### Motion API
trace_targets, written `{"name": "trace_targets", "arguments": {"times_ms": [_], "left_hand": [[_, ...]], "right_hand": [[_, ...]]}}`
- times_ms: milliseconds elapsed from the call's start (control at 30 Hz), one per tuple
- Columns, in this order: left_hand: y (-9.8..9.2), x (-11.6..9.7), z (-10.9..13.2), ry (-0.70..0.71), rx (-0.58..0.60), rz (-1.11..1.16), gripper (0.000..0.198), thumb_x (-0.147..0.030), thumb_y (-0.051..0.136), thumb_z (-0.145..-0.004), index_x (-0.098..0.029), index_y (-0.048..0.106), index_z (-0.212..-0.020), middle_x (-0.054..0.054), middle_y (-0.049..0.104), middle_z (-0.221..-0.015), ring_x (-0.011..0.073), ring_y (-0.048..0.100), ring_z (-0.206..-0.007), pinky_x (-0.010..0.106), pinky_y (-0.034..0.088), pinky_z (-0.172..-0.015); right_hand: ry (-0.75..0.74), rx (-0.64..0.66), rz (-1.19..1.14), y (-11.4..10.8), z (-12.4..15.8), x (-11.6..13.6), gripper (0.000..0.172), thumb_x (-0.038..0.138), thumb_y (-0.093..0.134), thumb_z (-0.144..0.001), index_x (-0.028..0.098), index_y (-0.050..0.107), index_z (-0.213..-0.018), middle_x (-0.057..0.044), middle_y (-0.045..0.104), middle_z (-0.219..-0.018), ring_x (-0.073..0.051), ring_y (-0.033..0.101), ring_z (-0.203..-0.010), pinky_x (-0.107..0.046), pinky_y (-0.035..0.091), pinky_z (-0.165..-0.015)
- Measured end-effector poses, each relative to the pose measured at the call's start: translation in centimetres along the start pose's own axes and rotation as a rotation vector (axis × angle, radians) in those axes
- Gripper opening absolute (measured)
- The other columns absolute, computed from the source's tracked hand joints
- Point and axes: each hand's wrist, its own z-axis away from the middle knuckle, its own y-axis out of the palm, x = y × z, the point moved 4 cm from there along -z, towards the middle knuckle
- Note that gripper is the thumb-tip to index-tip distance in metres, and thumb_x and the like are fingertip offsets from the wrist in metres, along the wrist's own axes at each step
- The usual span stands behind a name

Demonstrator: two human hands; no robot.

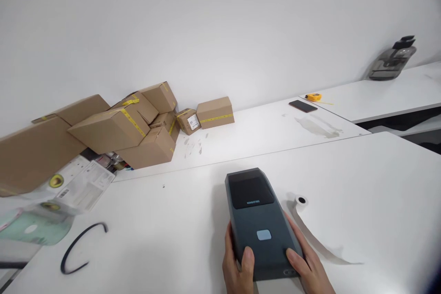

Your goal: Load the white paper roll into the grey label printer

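Observation:
A dark blue-grey handheld label printer (pixel 255 220) with a black window at its far end and one pale button is held above the white table. Around its near left side wraps my left hand (pixel 237 264), thumb on the top face. My right hand (pixel 305 259) grips the near right side, its thumb lying over the edge. The fingers under the device are hidden. Just right of it, a small roll of white paper (pixel 302 201) sits on the table, with a long strip curling toward me.
Cardboard boxes (pixel 110 128) are piled at the back left, with plastic packets (pixel 86 183) before them. A black curved band (pixel 77 245) lies at the front left. Farther back are a phone (pixel 303 106), a yellow tape measure (pixel 313 97) and a large bottle (pixel 391 62).

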Motion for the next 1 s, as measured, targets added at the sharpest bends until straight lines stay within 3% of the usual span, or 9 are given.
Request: {"name": "trace_targets", "arguments": {"times_ms": [167,300,367,433,467,533,667,867,1000], "left_hand": [[0.1,-1.3,-0.1,0.044,0.033,0.044,0.085,-0.066,0.061,-0.080,-0.015,0.045,-0.146,0.018,0.054,-0.149,0.0351,0.053,-0.134,0.038,0.049,-0.104],[-1.1,-1.3,1.0,0.054,0.086,0.114,0.088,-0.072,0.067,-0.074,-0.018,0.052,-0.141,0.019,0.059,-0.142,0.0339,0.059,-0.127,0.036,0.053,-0.096],[-2.6,-0.1,2.4,0.065,-0.038,0.098,0.077,-0.075,0.067,-0.072,-0.019,0.063,-0.124,0.016,0.070,-0.121,0.0301,0.067,-0.111,0.033,0.055,-0.087],[-3.4,1.5,4.0,0.034,-0.113,0.038,0.062,-0.079,0.064,-0.071,-0.020,0.069,-0.091,0.007,0.071,-0.080,0.0227,0.068,-0.078,0.029,0.053,-0.069],[-3.2,2.2,4.8,0.004,-0.069,0.024,0.063,-0.083,0.060,-0.071,-0.021,0.066,-0.076,0.003,0.063,-0.063,0.0188,0.062,-0.061,0.028,0.049,-0.060],[-2.0,3.2,5.8,-0.095,0.105,0.027,0.068,-0.088,0.057,-0.067,-0.020,0.059,-0.062,0.000,0.053,-0.049,0.0131,0.048,-0.045,0.026,0.039,-0.048],[1.5,3.1,6.6,-0.307,0.385,0.071,0.079,-0.092,0.056,-0.063,-0.014,0.065,-0.066,0.005,0.062,-0.053,0.0096,0.044,-0.039,0.023,0.029,-0.042],[2.4,1.8,6.5,-0.254,0.365,0.104,0.080,-0.093,0.058,-0.060,-0.014,0.064,-0.068,0.003,0.061,-0.048,0.0081,0.043,-0.036,0.022,0.031,-0.041],[2.3,2.9,6.7,-0.272,0.403,0.115,0.077,-0.092,0.059,-0.060,-0.015,0.062,-0.068,0.003,0.061,-0.047,0.0094,0.047,-0.037,0.022,0.033,-0.042]], "right_hand": [[0.024,-0.045,0.007,0.4,-0.2,1.3,0.073,0.059,0.057,-0.090,0.032,0.038,-0.155,-0.007,0.042,-0.160,-0.037,0.038,-0.146,-0.054,0.046,-0.111],[-0.004,-0.111,0.081,0.7,0.5,3.5,0.073,0.061,0.052,-0.092,0.035,0.033,-0.157,-0.006,0.033,-0.165,-0.037,0.034,-0.149,-0.057,0.042,-0.113],[-0.087,-0.119,0.158,0.5,1.1,4.9,0.066,0.059,0.047,-0.096,0.038,0.032,-0.157,-0.002,0.028,-0.167,-0.036,0.028,-0.152,-0.060,0.036,-0.117],[-0.193,-0.087,0.247,0.3,1.5,6.2,0.055,0.057,0.040,-0.099,0.041,0.042,-0.152,0.003,0.025,-0.168,-0.036,0.021,-0.154,-0.064,0.027,-0.121],[-0.238,-0.057,0.285,0.2,1.7,6.7,0.051,0.057,0.035,-0.100,0.043,0.049,-0.147,0.005,0.025,-0.167,-0.036,0.019,-0.154,-0.065,0.024,-0.122],[-0.307,0.003,0.346,0.2,1.9,7.3,0.049,0.056,0.027,-0.102,0.044,0.058,-0.138,0.007,0.026,-0.166,-0.036,0.017,-0.154,-0.067,0.020,-0.122],[-0.400,0.038,0.434,0.5,1.9,7.8,0.047,0.053,0.028,-0.104,0.042,0.059,-0.137,0.006,0.027,-0.166,-0.037,0.014,-0.154,-0.072,0.020,-0.118],[-0.562,-0.008,0.593,0.6,2.2,8.8,0.038,0.036,0.037,-0.105,0.039,0.056,-0.138,0.001,0.037,-0.161,-0.032,0.026,-0.150,-0.059,0.039,-0.110],[-0.722,-0.095,0.738,1.1,2.0,10.6,0.030,0.027,0.050,-0.100,0.032,0.061,-0.127,-0.004,0.044,-0.155,-0.033,0.033,-0.146,-0.055,0.038,-0.107]]}}
